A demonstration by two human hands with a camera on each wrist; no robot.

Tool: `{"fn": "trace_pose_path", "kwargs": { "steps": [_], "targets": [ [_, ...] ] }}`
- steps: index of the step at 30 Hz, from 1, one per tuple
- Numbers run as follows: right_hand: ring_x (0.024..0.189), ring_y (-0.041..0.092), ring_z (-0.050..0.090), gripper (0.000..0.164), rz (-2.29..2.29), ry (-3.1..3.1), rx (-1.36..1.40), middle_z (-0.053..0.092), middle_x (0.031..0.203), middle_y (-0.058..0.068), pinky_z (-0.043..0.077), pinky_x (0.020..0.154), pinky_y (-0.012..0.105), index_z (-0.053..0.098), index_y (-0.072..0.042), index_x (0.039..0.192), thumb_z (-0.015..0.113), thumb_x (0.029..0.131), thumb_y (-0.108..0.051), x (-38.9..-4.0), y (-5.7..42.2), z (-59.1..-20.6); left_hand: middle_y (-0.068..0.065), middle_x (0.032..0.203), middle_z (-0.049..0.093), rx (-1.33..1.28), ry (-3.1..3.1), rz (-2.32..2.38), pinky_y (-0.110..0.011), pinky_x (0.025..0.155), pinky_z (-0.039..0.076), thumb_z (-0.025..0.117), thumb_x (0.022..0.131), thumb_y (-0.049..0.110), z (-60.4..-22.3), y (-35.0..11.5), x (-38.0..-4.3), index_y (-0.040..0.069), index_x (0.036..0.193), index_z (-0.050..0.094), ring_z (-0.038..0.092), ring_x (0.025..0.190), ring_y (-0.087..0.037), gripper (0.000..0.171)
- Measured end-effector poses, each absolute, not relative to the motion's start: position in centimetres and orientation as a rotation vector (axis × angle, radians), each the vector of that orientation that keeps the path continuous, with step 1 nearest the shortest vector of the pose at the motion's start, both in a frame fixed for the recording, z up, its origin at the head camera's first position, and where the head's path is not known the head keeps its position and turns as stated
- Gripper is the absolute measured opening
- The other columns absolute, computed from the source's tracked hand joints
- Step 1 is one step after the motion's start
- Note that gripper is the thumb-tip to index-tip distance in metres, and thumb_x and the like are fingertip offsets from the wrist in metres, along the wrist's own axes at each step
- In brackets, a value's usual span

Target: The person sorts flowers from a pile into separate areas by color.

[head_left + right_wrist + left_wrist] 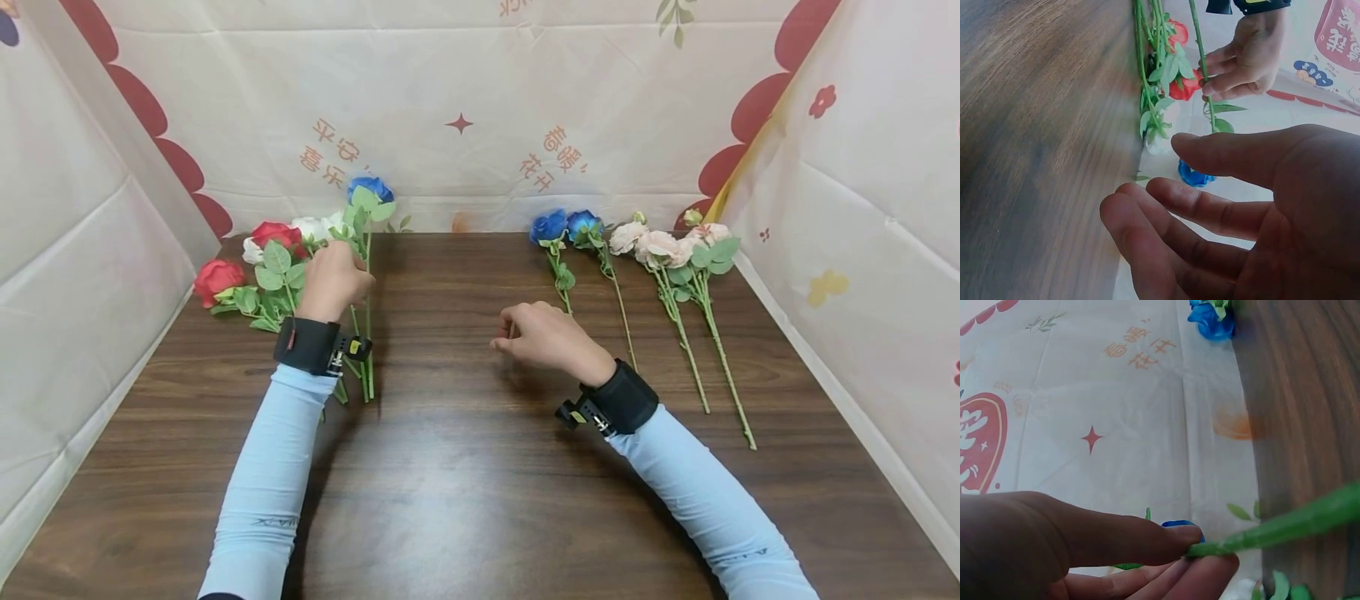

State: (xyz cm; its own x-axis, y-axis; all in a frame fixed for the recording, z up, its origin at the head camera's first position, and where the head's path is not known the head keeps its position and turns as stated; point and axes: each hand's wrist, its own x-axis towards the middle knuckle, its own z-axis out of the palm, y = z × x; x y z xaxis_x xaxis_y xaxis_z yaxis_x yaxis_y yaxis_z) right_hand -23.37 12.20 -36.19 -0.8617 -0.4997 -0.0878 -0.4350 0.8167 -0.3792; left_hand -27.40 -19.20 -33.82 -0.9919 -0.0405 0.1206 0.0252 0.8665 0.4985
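On the left of the head view, my left hand [332,279] pinches the green stem [1285,528] of an artificial blue rose [371,189] between thumb and fingers. In the right wrist view that stem is raised off the table, bloom toward the back cloth. Beside and below this hand lie red roses [217,279] and white roses [315,227] with leafy stems. My right hand [551,337] hovers over the table right of the middle, fingers loosely bent and holding nothing. Two blue roses [548,226] lie nearest it, one stem partly hidden behind the hand.
Pale pink flowers [660,247] on long stems lie farther right, blooms toward the back edge. The dark wooden table [442,500] is enclosed by a printed white cloth [465,75] at the back and both sides.
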Motion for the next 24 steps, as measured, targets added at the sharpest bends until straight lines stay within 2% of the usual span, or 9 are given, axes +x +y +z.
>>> {"fn": "trace_pose_path", "kwargs": {
  "steps": [4, 6, 8, 12, 16, 20, 24],
  "targets": [
    [0.062, 0.014, 0.058, 0.019, -0.527, 2.818, -0.721, 0.069, 0.078, 0.000, 0.043, 0.057, 0.027, 0.072, -0.014, 0.093, 0.071, 0.099, -0.032, -23.5, 12.3, -36.4, -0.011, 0.064, 0.075, 0.020, -2.997, -0.886, -0.044, 0.080, 0.055, 0.068, 0.091, 0.011, -34.0, -18.6, -27.8, 0.004, 0.066, 0.074, 0.073, 0.058, -0.021, 0.027],
    [0.061, 0.014, 0.057, 0.019, -0.529, 2.815, -0.713, 0.070, 0.078, 0.000, 0.043, 0.056, 0.027, 0.072, -0.014, 0.093, 0.070, 0.099, -0.032, -23.6, 12.3, -36.4, -0.014, 0.075, 0.078, 0.030, -3.034, -0.956, -0.046, 0.087, 0.058, 0.070, 0.094, 0.013, -34.0, -18.1, -27.9, 0.000, 0.083, 0.079, 0.076, 0.063, -0.022, 0.019],
    [0.061, 0.014, 0.057, 0.020, -0.528, 2.815, -0.708, 0.069, 0.078, 0.001, 0.043, 0.056, 0.027, 0.072, -0.014, 0.094, 0.070, 0.099, -0.032, -23.7, 12.3, -36.5, -0.017, 0.084, 0.079, 0.036, -3.059, -1.022, -0.046, 0.091, 0.059, 0.071, 0.095, 0.013, -34.1, -17.5, -28.0, -0.002, 0.096, 0.079, 0.078, 0.067, -0.023, 0.017],
    [0.060, 0.014, 0.057, 0.020, -0.546, 2.813, -0.690, 0.068, 0.076, 0.000, 0.043, 0.056, 0.028, 0.072, -0.014, 0.093, 0.070, 0.099, -0.032, -23.9, 12.3, -36.6, -0.020, 0.100, 0.079, -0.004, -3.073, -1.154, -0.045, 0.095, 0.060, 0.071, 0.097, 0.014, -34.4, -16.2, -28.1, -0.004, 0.113, 0.075, 0.080, 0.079, -0.028, 0.024],
    [0.060, 0.014, 0.058, 0.020, -0.572, 2.807, -0.683, 0.068, 0.072, 0.000, 0.043, 0.056, 0.028, 0.072, -0.014, 0.092, 0.069, 0.100, -0.032, -24.0, 12.3, -36.8, -0.022, 0.107, 0.077, -0.058, -3.047, -1.337, -0.044, 0.087, 0.063, 0.072, 0.097, 0.013, -34.8, -14.8, -28.1, -0.005, 0.119, 0.071, 0.080, 0.084, -0.031, 0.028],
    [0.058, 0.014, 0.059, 0.022, -0.602, 2.790, -0.684, 0.068, 0.070, -0.001, 0.044, 0.056, 0.028, 0.070, -0.014, 0.091, 0.068, 0.101, -0.033, -24.1, 12.3, -37.0, -0.021, 0.105, 0.078, -0.107, -2.999, -1.484, -0.046, 0.086, 0.063, 0.072, 0.096, 0.012, -35.1, -13.2, -27.9, -0.005, 0.119, 0.070, 0.079, 0.086, -0.035, 0.029],
    [0.056, 0.014, 0.063, 0.024, -0.682, 2.737, -0.686, 0.071, 0.072, 0.003, 0.047, 0.057, 0.029, 0.070, -0.012, 0.097, 0.066, 0.102, -0.035, -24.1, 12.1, -37.1, -0.021, 0.104, 0.078, -0.161, -2.931, -1.576, -0.048, 0.083, 0.064, 0.073, 0.095, 0.011, -35.4, -11.5, -27.4, -0.005, 0.123, 0.069, 0.078, 0.085, -0.038, 0.032]
  ]
}}
